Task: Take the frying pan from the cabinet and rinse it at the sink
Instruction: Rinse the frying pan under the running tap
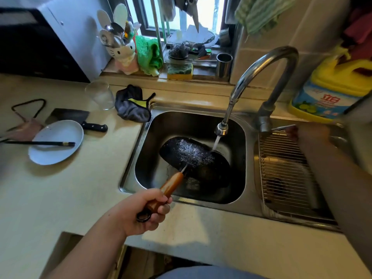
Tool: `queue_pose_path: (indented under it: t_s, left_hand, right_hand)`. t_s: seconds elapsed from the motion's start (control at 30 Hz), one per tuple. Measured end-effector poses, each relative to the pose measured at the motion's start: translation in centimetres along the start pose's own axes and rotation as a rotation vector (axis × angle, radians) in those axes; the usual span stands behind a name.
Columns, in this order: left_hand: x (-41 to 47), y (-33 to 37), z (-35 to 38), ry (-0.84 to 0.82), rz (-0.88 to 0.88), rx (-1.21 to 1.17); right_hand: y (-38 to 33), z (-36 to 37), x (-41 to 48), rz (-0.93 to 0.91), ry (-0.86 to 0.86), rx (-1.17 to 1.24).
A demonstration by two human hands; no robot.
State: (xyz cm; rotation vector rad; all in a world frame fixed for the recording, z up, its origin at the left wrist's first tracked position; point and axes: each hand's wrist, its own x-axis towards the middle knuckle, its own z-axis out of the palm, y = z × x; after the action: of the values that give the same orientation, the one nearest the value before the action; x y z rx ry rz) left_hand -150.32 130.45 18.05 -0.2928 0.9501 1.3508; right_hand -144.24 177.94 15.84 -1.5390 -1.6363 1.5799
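A black frying pan (193, 156) with a brown wooden handle is tilted on its side inside the steel sink (239, 125). Water runs from the faucet (221, 128) and lands at the pan's right edge; the pan's dark surface is wet. My left hand (147, 210) is wrapped around the end of the handle, above the sink's front rim. My right hand (306, 135) reaches to the right of the faucet base and rests at the thin metal lever there; its fingers are blurred.
On the counter to the left lie a white plate (56, 141) with black chopsticks, a cleaver (80, 119), a glass (99, 95) and a dark cloth (132, 105). A wire rack (285, 168) fills the right basin. A detergent jug (330, 91) stands at the back right.
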Motion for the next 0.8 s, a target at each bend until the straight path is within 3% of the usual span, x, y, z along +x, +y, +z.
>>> queue_pose_path:
  t_s: [0.3, 0.47, 0.57, 0.7, 0.8]
  left_hand:
    - [0.1, -0.9, 0.3, 0.038, 0.002, 0.048]
    - [-0.1, -1.5, 0.5, 0.073, 0.019, 0.008]
    - [0.1, -2.0, 1.1, 0.072, 0.025, -0.132]
    - [0.3, -2.0, 1.7, -0.010, 0.044, -0.306]
    - [0.3, -1.9, 2.0, -0.020, 0.048, -0.391]
  right_hand:
    - [-1.9, 0.4, 1.1, 0.093, -0.051, 0.132]
    - [-2.3, 0.8, -0.8, 0.085, -0.054, 0.089]
    - [-0.6, 1.9, -7.0, 0.090, -0.029, -0.050]
    - [5.0, 6.0, -19.8, 0.123, -0.413, -0.263]
    - [7.2, 9.9, -25.6, 0.216, -0.555, -0.267]
